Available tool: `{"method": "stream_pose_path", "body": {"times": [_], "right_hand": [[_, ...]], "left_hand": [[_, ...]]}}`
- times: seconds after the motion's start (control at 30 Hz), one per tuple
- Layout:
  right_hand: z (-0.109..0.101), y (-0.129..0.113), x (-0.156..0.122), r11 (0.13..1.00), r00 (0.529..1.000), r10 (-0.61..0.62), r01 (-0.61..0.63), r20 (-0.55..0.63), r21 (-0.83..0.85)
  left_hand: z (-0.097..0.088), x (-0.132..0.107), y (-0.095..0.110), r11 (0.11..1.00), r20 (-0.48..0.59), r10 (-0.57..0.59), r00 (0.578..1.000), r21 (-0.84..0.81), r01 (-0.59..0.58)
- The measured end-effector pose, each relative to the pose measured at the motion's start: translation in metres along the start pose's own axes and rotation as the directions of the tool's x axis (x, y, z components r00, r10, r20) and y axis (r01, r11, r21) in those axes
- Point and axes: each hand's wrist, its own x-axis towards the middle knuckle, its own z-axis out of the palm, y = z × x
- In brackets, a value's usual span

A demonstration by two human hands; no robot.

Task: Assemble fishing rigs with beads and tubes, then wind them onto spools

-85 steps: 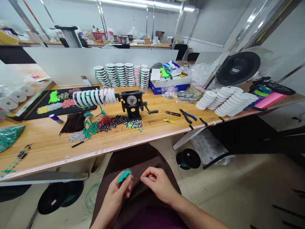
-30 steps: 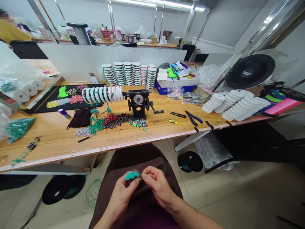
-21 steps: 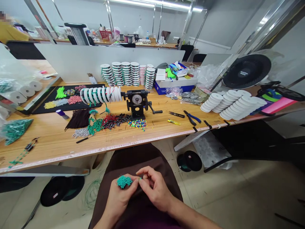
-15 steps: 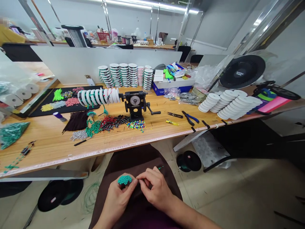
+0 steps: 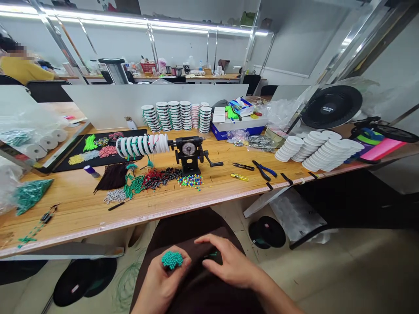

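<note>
Clutching the teal bead cluster (image 5: 172,260) in a closed left hand (image 5: 165,275), on the near side of the black winder (image 5: 190,150) and slightly to its left, with rounded heads up. Holding the right hand (image 5: 231,261) loosely open, thumb and forefinger well apart, on the winder's near side and to its right — with a thin green piece (image 5: 213,254) in the gap. Cannot tell whether held or resting on the dark cloth (image 5: 196,292). Best, probably, to pinch the cluster evenly, without crushing — and to handle strands with fingertips only.
</note>
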Motion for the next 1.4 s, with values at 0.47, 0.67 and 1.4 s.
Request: {"method": "stream_pose_path", "body": {"times": [0.47,0.67,1.4], "right_hand": [[0.025,0.023,0.008,0.862,0.880,0.312,-0.103,-0.359,0.496],[0.023,0.027,0.005,0.953,0.919,0.183,-0.078,-0.350,0.293],[0.044,0.005,0.012,0.947,0.934,0.252,-0.185,-0.253,0.263]], "left_hand": [[-0.059,0.034,-0.003,0.978,-0.246,0.124,0.961,0.196,-0.076],[-0.125,0.113,0.012,0.810,-0.376,0.294,0.879,0.586,-0.021],[-0.104,0.058,0.027,0.614,-0.131,0.443,0.887,0.765,-0.194]]}}
